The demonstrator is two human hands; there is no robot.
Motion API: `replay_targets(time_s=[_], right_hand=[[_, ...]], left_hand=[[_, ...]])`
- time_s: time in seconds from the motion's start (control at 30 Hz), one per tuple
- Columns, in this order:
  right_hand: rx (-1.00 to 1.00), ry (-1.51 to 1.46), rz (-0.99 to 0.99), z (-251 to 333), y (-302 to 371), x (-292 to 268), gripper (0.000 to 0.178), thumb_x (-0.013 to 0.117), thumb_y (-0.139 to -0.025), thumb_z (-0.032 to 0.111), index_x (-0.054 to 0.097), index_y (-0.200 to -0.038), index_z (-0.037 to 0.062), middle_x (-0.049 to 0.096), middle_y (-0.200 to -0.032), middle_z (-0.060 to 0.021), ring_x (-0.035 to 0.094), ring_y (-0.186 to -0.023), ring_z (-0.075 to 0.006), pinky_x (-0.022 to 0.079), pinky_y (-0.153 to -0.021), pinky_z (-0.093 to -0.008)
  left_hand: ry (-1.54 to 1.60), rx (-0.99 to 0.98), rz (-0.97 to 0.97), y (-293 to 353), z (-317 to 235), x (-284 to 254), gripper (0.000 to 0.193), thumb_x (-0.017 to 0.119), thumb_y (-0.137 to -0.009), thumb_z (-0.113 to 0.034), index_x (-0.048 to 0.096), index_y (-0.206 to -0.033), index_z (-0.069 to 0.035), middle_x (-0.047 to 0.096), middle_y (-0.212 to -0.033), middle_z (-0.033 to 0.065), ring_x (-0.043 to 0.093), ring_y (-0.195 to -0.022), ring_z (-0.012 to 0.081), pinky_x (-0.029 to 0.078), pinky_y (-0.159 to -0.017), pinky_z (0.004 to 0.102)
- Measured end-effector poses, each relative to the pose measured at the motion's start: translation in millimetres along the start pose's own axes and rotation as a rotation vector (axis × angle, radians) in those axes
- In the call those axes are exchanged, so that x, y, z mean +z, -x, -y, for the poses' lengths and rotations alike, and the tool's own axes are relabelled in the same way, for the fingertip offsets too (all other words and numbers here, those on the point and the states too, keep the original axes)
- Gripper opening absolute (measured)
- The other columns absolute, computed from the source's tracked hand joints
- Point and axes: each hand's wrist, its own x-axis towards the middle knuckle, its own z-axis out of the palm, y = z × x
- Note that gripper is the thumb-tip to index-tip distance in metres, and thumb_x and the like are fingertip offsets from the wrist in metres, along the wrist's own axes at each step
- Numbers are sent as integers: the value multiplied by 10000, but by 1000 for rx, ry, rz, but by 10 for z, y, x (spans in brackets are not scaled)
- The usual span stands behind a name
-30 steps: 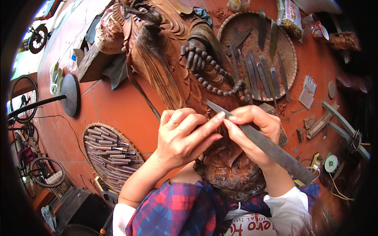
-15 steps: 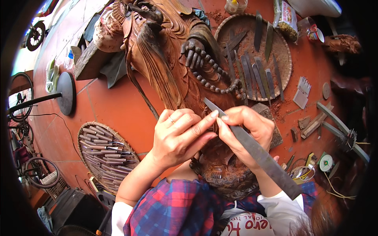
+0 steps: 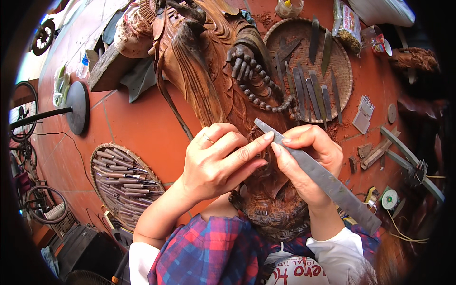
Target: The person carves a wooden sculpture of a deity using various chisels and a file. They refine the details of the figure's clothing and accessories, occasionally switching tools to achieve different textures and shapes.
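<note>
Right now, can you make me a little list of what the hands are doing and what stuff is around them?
left hand: fingertips pressing the flat metal tool near its tip
right hand: gripping the flat metal tool, a long grey blade slanting down to the right
under the hands: big brown wood carving with carved beads
left side: round woven tray of chisels on the red floor
top right: round woven basket holding flat blades
floor: red tiles
</note>
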Motion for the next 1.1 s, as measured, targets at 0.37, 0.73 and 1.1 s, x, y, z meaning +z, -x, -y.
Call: replay_targets(time_s=[0.37,0.73,1.1], right_hand=[[-337,177,-70,-177,-247,138,248,764,-768,-96,543,-758,16,670,-889,-111,652,-803,-172,530,-711,-284],[-322,151,-84,-140,-194,153,224,783,-758,-94,581,-741,1,659,-795,-111,673,-710,-169,549,-627,-283],[70,-262,-85,136,173,-569,266,783,-832,18,520,-820,58,598,-705,-55,545,-561,-68,400,-483,-185]], left_hand=[[-118,-29,-34,-59,35,27,549,830,-714,-266,729,-1224,-89,638,-806,-19,615,-871,205,431,-742,349],[-65,9,-2,-48,41,-50,465,807,-782,-262,729,-1214,-110,573,-784,-22,606,-822,173,437,-749,324],[174,-124,4,142,-49,-301,458,829,-783,-223,723,-1184,-28,681,-802,53,652,-737,235,509,-715,355]])
